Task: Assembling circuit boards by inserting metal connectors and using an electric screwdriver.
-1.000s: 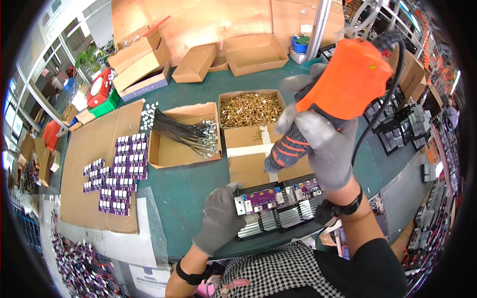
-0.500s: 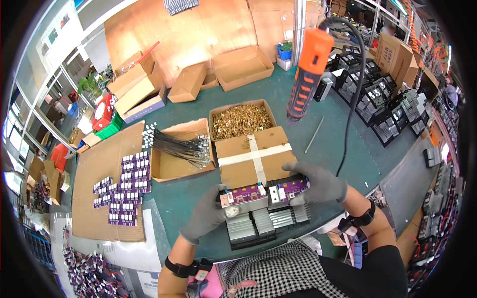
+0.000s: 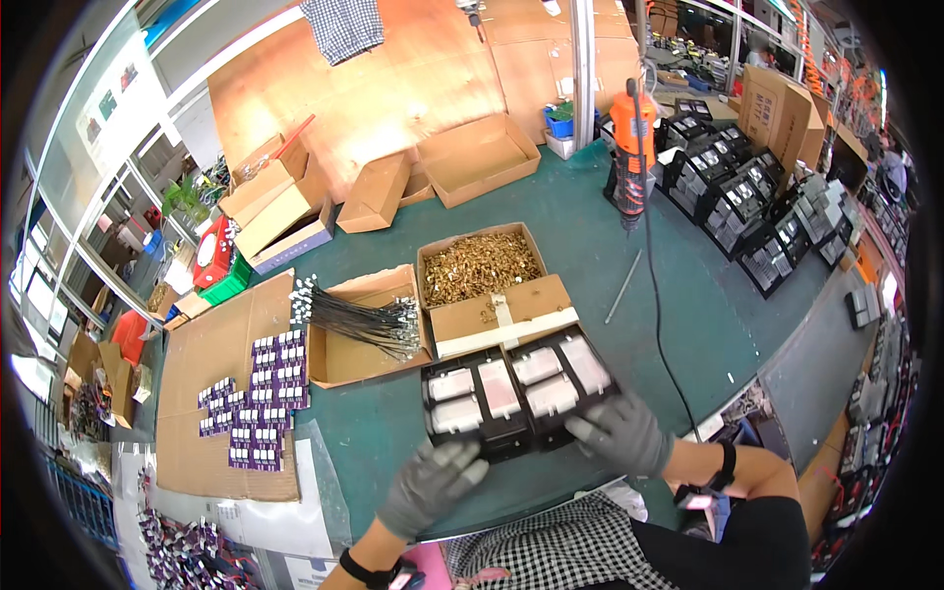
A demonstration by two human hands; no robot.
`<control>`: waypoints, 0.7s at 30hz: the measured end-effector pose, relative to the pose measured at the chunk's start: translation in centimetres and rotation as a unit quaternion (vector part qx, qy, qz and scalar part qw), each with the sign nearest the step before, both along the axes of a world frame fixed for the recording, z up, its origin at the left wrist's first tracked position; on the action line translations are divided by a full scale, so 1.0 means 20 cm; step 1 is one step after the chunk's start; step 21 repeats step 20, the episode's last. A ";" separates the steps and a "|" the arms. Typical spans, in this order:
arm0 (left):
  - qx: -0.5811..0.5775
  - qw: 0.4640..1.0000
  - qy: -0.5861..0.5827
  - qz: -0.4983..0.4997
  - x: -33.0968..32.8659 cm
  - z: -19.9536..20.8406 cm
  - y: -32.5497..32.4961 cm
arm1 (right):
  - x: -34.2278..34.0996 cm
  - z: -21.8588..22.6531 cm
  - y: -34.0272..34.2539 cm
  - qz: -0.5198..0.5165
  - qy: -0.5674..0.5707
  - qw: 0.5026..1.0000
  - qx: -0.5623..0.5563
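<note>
Two black frames with pale rectangular panels, the left frame (image 3: 476,398) and the right frame (image 3: 560,382), lie side by side on the green table in front of me. My left hand (image 3: 431,484), in a grey glove, is at the near left corner of the left frame, its fingers apart and nothing seen in them. At the near right corner of the right frame is my right hand (image 3: 624,435), gloved too, with its fingers stretched toward the edge; whether they touch it I cannot tell. No purple boards show on the frames from this side.
Behind the frames are a carton of brass screws (image 3: 482,267) and a box of black cables (image 3: 369,324). Purple circuit boards (image 3: 261,403) lie on cardboard at left. An orange electric screwdriver (image 3: 629,152) hangs at right, its cord (image 3: 657,324) trailing down; a thin rod (image 3: 622,285) lies nearby.
The units have turned over: purple boards and heat sinks faced me before, pale panels face up now. Both hands have let go and drawn back toward me. The hanging screwdriver appears farther away.
</note>
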State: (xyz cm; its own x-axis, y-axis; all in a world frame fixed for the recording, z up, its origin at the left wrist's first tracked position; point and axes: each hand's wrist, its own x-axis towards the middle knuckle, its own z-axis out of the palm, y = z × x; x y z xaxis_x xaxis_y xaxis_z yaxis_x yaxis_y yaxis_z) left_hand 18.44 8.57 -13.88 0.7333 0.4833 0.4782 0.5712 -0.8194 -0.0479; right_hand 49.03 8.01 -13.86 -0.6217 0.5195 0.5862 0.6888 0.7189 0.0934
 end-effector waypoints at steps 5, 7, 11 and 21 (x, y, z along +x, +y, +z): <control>-0.104 0.990 0.027 0.091 0.08 -0.08 -0.11 | -0.04 -0.06 -0.06 -0.071 -0.030 0.988 -0.131; -0.090 0.989 0.024 0.118 0.14 -0.09 -0.12 | -0.05 -0.02 -0.05 -0.071 -0.056 0.985 -0.149; -0.116 0.971 0.024 0.208 0.12 -0.09 -0.22 | -0.07 0.13 -0.08 -0.011 -0.002 0.976 -0.215; -0.125 0.729 -0.092 0.666 -0.38 0.07 -0.92 | -0.20 0.12 -0.02 0.143 0.216 0.935 -0.242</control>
